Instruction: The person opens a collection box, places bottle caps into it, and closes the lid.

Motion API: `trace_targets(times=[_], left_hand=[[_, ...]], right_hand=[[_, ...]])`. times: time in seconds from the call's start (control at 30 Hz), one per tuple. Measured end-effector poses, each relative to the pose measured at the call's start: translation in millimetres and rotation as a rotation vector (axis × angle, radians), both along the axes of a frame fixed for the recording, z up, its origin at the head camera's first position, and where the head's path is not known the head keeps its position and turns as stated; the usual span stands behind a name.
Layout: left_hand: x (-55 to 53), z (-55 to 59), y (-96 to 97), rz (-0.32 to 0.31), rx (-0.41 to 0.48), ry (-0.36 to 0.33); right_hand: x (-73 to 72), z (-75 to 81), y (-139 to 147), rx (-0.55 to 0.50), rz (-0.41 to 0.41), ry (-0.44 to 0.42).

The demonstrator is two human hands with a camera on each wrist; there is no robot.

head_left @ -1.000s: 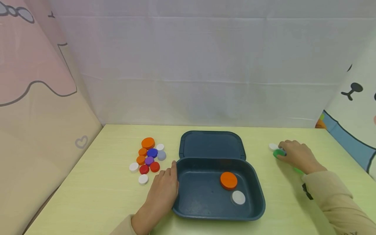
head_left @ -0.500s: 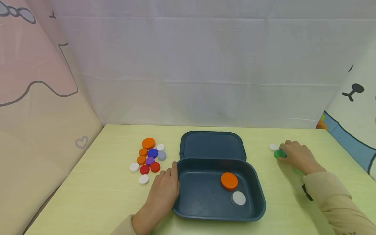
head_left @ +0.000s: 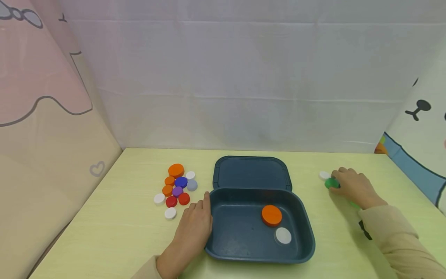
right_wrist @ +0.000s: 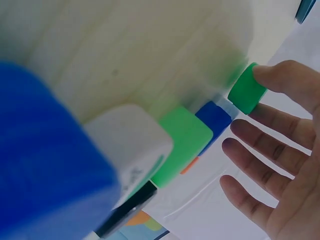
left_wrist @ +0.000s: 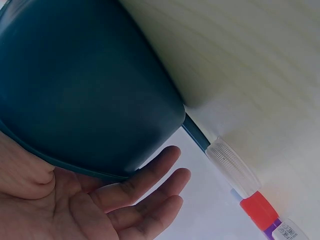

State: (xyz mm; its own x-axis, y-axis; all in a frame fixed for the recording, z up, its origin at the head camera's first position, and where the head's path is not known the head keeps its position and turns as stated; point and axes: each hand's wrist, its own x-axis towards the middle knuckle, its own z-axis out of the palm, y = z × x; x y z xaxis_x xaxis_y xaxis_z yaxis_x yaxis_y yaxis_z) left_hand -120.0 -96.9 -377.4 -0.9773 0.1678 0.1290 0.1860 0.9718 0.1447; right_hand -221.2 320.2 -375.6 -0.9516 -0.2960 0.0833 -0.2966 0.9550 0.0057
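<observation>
My left hand [head_left: 196,223] lies along the left side of a dark blue plastic box [head_left: 244,255], touching its rim. In the left wrist view its fingers [left_wrist: 150,180] are relaxed and slightly bent below the rim. Inside the box are an orange cap [head_left: 271,215] and a white cap [head_left: 283,235]. On the right, my right hand [head_left: 355,188] pinches a green bottle cap [right_wrist: 247,90] between thumb and index finger, close to the table. Its other fingers are spread. A white cap [head_left: 324,175] lies just left of that hand.
The dark blue lid [head_left: 252,170] lies behind the box. Left of it are several caps, among them a blue one [head_left: 181,182] and a red one [head_left: 184,198]. The right wrist view shows a light green cap [right_wrist: 185,137] and a large blue cap [right_wrist: 50,160] near the right hand.
Both hands stay almost in place. The green cap has tilted slightly in my right fingers; the caps in the box have not moved.
</observation>
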Motion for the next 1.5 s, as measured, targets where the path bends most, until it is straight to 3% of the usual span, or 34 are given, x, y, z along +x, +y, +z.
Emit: trace_targets(times=[0.37,0.7,1.03,1.5], left_hand=[[-0.9,-0.8,-0.2,-0.001,-0.005,0.003],[0.0,-0.1,-0.5,-0.004,0.001,0.004],[-1.2,-2.5,-1.5,-0.007,0.003,0.016],[-0.5,-1.9,-1.6,-0.013,-0.004,0.018]], right_hand=[[5.7,6.9,-7,0.025,0.017,0.043],[17.8,18.9,-27,0.023,0.066,0.162],[31.3,30.7,-55,0.025,0.182,0.315],[54.4,45.3,-104,0.064,0.292,0.401]])
